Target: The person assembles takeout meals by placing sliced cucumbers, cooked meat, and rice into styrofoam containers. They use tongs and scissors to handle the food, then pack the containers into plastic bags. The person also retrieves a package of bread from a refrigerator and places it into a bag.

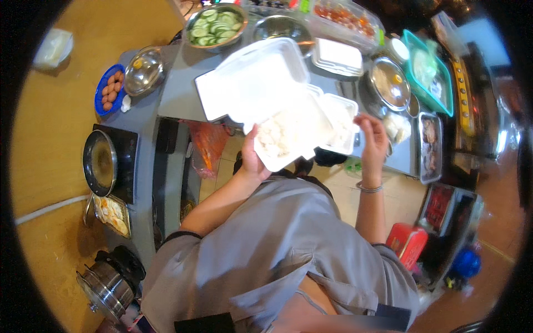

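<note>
My left hand grips the near edge of an open white foam takeaway box, tilted in front of my body. White rice lies in its tray. Just beyond, other white foam boxes with raised lids overlap one another on the counter. A second foam tray, also with rice, sits to the right of the held box. My right hand hovers beside that tray, fingers loosely bent and apart, with nothing visible in them.
Around the grey counter stand a bowl of sliced cucumber, a blue basket of eggs, a lidded steel pot and a teal basket. A frying pan and a tray of fried eggs are at left.
</note>
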`<state>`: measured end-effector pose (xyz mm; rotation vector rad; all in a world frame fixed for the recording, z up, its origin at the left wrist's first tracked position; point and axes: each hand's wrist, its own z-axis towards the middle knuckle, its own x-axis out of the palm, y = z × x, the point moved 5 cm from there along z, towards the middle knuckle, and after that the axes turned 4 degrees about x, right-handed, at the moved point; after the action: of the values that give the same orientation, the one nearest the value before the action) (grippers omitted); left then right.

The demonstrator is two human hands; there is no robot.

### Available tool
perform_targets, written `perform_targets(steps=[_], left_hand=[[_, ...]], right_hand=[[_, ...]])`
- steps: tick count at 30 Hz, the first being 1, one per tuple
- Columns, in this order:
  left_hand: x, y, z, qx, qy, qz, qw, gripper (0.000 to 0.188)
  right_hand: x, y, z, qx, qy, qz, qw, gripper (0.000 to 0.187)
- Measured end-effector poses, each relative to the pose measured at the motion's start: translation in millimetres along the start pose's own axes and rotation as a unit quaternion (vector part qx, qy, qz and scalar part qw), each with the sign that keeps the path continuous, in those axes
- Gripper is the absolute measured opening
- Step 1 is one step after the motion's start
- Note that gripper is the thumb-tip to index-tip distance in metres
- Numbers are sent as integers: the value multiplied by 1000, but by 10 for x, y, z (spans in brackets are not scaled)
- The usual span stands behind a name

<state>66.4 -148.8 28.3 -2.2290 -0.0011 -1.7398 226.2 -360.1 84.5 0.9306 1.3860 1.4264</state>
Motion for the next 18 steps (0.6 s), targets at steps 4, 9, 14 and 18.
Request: perform_targets(steps=[4,9,14,18], left_hand=[[39,360,175,134,-100,89,982,60],[-209,773,472,219,-208,148,942,59],[-406,1056,685,218,-235,152,935,66],[-354,1038,644,162,-234,175,943,70]], right_hand=[[-520,-278,-76,9,23,-147,989,15],[-1236,-491,32,15,55,-202,978,15],[-1561,-685,243,23,101,-211,972,14],[-1399,-822,324,34,179,-309,934,25]])
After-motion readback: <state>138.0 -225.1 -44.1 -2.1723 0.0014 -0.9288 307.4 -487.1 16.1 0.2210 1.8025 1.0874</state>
